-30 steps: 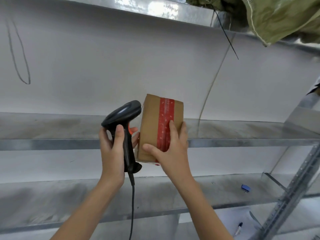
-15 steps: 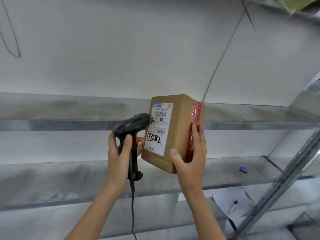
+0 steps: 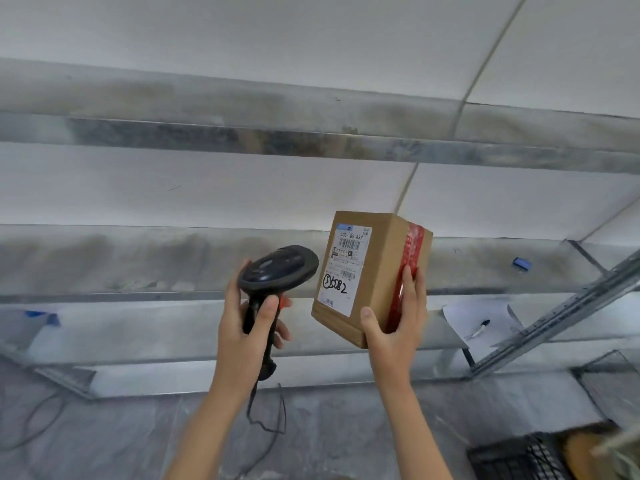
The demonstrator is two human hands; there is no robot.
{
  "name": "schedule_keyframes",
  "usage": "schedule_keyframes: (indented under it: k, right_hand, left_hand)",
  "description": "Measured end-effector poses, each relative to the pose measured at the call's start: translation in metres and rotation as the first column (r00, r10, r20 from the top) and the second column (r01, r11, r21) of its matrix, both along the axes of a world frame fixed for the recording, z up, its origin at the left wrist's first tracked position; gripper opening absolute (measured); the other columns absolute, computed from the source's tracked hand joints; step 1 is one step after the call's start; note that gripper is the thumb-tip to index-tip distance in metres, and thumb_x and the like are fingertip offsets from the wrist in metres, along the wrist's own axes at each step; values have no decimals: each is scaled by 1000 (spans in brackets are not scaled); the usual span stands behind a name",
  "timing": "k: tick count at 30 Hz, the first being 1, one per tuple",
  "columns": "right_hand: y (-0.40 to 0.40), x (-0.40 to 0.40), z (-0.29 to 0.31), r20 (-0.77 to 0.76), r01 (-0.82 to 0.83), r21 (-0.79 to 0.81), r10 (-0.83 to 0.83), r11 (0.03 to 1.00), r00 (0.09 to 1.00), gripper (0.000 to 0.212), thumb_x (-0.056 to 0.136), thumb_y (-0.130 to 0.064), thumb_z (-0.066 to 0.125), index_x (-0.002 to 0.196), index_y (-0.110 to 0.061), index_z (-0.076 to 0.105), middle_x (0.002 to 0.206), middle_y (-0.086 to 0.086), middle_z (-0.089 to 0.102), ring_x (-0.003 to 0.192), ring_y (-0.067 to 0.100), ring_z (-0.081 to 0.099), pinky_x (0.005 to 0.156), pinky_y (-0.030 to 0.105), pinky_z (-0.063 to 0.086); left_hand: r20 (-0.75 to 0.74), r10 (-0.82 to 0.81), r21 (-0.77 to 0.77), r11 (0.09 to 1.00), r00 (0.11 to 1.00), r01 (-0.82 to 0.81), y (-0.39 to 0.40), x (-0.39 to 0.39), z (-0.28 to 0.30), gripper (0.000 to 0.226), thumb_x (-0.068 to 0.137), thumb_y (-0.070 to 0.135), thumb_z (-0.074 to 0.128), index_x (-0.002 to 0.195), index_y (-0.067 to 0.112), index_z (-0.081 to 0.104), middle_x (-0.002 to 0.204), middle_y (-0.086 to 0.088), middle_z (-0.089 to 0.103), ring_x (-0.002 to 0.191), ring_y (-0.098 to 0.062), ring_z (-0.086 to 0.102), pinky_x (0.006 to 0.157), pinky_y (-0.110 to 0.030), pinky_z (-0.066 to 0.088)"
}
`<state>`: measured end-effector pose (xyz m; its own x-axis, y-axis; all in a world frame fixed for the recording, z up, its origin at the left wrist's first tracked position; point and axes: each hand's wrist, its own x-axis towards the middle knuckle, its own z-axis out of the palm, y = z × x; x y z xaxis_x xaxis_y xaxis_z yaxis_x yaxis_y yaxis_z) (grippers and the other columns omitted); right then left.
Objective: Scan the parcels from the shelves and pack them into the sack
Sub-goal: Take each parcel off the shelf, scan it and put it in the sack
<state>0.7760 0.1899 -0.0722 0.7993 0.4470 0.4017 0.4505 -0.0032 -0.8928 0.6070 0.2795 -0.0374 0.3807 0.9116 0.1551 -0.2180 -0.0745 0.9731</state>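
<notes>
I log: left hand point(image 3: 244, 332) gripping scanner point(image 3: 277, 271); right hand point(image 3: 398, 327) clasping parcel point(image 3: 372, 275). Behind: metal shelves point(image 3: 311, 143), paper point(image 3: 481, 323) with pen point(image 3: 479, 330), blue item point(image 3: 522, 264).

One view only here, the head camera, riding up at the person's eye level and looking forward and a touch downward into a run of metal shelving point(image 3: 311, 143). It sits close in: both forearms rise from the bottom edge, the left hand point(image 3: 247, 327) and right hand point(image 3: 394, 327) land right around centre frame. The wide lens bows the shelf edges and pulls in the floor point(image 3: 138, 438) below. Far right, a slanted upright point(image 3: 568, 306) cuts across; the bottom-right corner is smeared, possibly a dark crate. There's no second view to overlap with.
</notes>
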Motion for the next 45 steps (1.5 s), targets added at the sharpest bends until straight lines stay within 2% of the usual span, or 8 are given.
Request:
schedule_keyframes:
  k: [4,8,13,23,29,36,41,45]
  right_hand:
    - [2,-1,-9,16,-8,-11,8,1000,1000,86,72,-42,61,152,-38,30,163,-17,20,144,4,23,110,27,24]
    - [4,2,-16,18,-1,-20,2,1000,1000,87,72,-42,63,152,-34,31,164,-14,20,145,7,24,114,38,27]
    - [6,7,-15,11,0,-31,1,1000,1000,86,71,-43,62,151,-36,31,163,-14,20,143,-1,22,111,30,25]
    - [-1,27,-20,-5,56,-67,-57,996,998,87,72,-45,62,153,-35,31,163,-17,20,145,6,23,116,54,30]
    - [-39,57,-20,-46,169,-86,-174,982,984,88,72,-45,63,154,-37,31,162,-21,20,143,5,25,116,51,29]
    - [-119,108,-15,-87,431,-64,-435,900,896,87,72,-45,64,152,-32,35,161,-18,24,146,8,24,117,46,25]
    - [-194,150,-9,-92,612,-43,-613,790,785,85,72,-43,64,152,-27,37,161,-15,26,145,7,26,116,40,26]
    - [-257,177,-7,-95,724,-46,-725,688,682,84,72,-42,64,151,-30,38,160,-19,26,145,7,26,117,43,27]
  left_hand:
    - [-15,-4,-27,1000,1000,4,2,1,-6,53,88,38,61,137,40,42,88,-6,71,51,-22,57,47,-29,47]
    - [-6,-9,-27,1000,1000,9,4,8,-6,67,83,49,61,144,31,40,83,-4,67,48,-20,51,45,-26,43]
    - [-6,-22,-42,999,1000,22,5,17,-8,68,83,49,60,144,28,40,80,-4,65,47,-20,47,45,-26,41]
    - [-35,-43,-50,998,998,41,8,39,-10,64,89,46,64,145,29,39,83,-4,67,48,-20,51,45,-27,44]
    - [-64,-146,-72,987,987,141,-6,86,-14,53,92,32,55,142,21,41,83,-2,68,47,-20,50,43,-26,43]
    - [-98,-399,-79,916,912,393,-52,185,-11,50,92,35,55,137,19,42,87,-4,69,51,-22,50,44,-30,44]
    - [-99,-569,-83,823,817,563,-106,259,-7,45,94,38,58,133,19,45,90,-8,68,51,-22,49,44,-28,43]
    - [-91,-676,-87,737,732,670,-158,311,-7,43,89,37,56,128,19,47,89,-11,68,48,-20,48,42,-26,42]
